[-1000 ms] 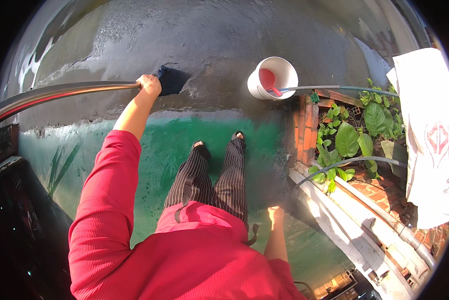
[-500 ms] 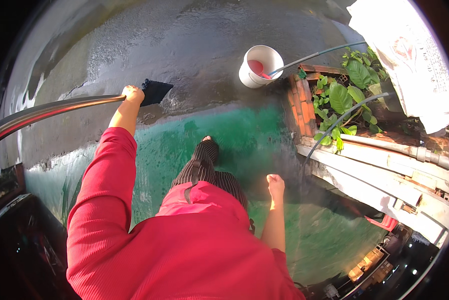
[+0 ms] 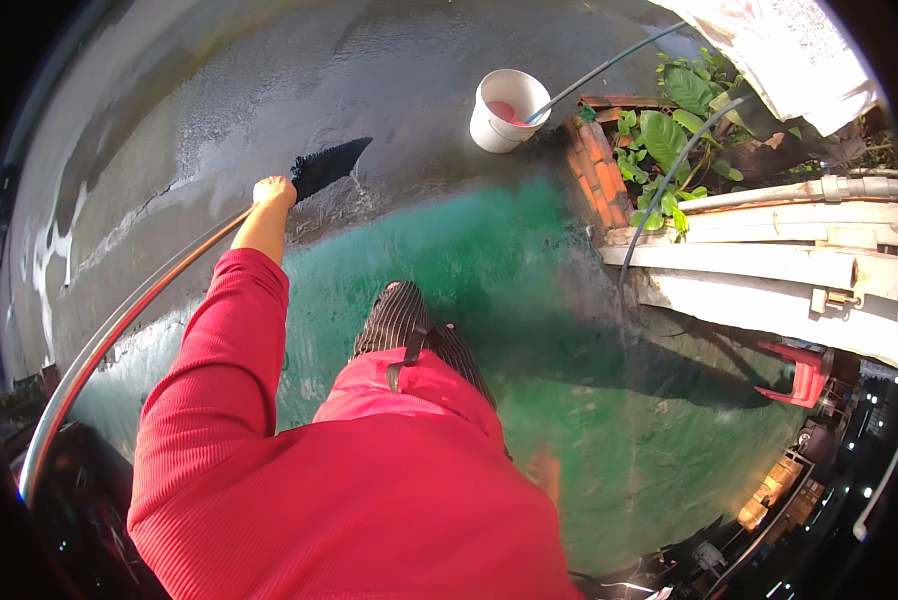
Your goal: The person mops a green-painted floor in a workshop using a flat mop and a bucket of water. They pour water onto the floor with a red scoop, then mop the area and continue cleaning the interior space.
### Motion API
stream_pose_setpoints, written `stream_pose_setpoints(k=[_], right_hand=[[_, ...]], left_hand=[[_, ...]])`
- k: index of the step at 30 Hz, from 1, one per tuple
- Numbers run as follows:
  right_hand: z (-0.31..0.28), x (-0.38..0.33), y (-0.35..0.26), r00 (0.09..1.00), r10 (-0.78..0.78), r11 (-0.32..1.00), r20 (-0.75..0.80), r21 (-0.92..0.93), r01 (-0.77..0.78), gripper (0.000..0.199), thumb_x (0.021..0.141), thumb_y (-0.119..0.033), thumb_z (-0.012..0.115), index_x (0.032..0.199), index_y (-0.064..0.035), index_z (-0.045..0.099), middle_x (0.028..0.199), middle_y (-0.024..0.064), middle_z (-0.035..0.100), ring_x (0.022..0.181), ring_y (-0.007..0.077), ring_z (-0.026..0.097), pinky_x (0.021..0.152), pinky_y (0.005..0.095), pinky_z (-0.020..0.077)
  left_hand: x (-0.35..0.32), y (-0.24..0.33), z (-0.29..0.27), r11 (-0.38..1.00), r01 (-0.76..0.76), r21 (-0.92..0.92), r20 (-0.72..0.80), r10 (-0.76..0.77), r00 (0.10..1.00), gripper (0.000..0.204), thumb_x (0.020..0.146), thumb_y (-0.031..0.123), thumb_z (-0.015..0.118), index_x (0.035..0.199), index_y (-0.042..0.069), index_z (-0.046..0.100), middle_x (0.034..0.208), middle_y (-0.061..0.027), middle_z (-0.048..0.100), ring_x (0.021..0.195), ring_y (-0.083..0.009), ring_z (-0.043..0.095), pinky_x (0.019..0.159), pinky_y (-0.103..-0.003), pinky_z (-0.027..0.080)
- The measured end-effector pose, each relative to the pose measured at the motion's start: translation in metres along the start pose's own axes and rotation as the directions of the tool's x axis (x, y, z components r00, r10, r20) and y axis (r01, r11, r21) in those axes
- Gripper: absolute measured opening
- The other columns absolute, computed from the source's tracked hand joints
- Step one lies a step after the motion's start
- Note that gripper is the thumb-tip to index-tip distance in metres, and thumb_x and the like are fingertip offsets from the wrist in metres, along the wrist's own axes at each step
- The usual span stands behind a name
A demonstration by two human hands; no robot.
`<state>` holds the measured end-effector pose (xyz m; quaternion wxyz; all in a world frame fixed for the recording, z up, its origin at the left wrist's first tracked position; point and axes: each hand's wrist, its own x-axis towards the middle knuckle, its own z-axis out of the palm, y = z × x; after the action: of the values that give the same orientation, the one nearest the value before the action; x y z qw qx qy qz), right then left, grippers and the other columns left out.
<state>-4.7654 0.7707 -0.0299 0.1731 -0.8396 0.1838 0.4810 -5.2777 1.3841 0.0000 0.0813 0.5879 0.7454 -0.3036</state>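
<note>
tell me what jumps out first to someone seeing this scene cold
The red sleeve fills the lower middle, its left hand gripping a long broom whose dark bristles press on the wet grey floor. A bright green patch spreads below the bristles. At the top stands a white bucket beside brick-edged plants.

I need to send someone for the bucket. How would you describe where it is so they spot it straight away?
Start at the brick planter with leafy green plants on the right side of the wet floor. Just to its left, on the grey part of the floor beyond the green patch, stands the white bucket, upright and open. It is the only round white container there, with reddish liquid inside and a thin hose leading into its mouth.
</note>
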Motion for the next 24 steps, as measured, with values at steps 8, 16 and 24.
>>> stream_pose_setpoints(k=[8, 16, 24], right_hand=[[0.089, -0.030, 0.021, 0.989, -0.104, 0.990, 0.100, 0.100, 0.094, 0.020, 0.081, -0.021, 0.054, 0.096, -0.0078, 0.056, 0.086, 0.0056, 0.059, 0.073, 0.0187, 0.057, 0.059, 0.0367, 0.0465], [0.192, -0.095, -0.132, 0.812, -0.565, 0.816, 0.146, -0.045, 0.576, 0.021, 0.079, -0.020, 0.057, 0.094, -0.0054, 0.058, 0.084, 0.0036, 0.061, 0.076, 0.0128, 0.059, 0.058, 0.0286, 0.0474], [0.199, -0.086, -0.110, 0.825, -0.556, 0.824, 0.106, -0.064, 0.563, 0.016, 0.079, -0.017, 0.058, 0.090, -0.0063, 0.060, 0.081, 0.0032, 0.061, 0.072, 0.0124, 0.060, 0.057, 0.0287, 0.0477]], left_hand=[[-0.012, -0.017, -0.008, 0.968, -0.155, -0.198, -0.160, 0.124, 0.979, 0.047, 0.075, 0.045, 0.060, 0.092, 0.001, 0.062, 0.093, -0.0141, 0.063, 0.090, -0.0270, 0.061, 0.077, -0.034, 0.047], [-0.004, -0.035, -0.007, 0.892, -0.295, -0.342, -0.290, 0.198, 0.936, 0.058, 0.080, 0.051, 0.049, 0.101, -0.003, 0.048, 0.088, -0.0224, 0.061, 0.087, -0.0336, 0.060, 0.075, -0.039, 0.047], [0.013, -0.042, -0.011, 0.783, -0.409, -0.468, -0.465, 0.176, 0.868, 0.061, 0.079, 0.055, 0.047, 0.082, -0.004, 0.059, 0.080, -0.0234, 0.061, 0.077, -0.0372, 0.060, 0.069, -0.042, 0.048]])
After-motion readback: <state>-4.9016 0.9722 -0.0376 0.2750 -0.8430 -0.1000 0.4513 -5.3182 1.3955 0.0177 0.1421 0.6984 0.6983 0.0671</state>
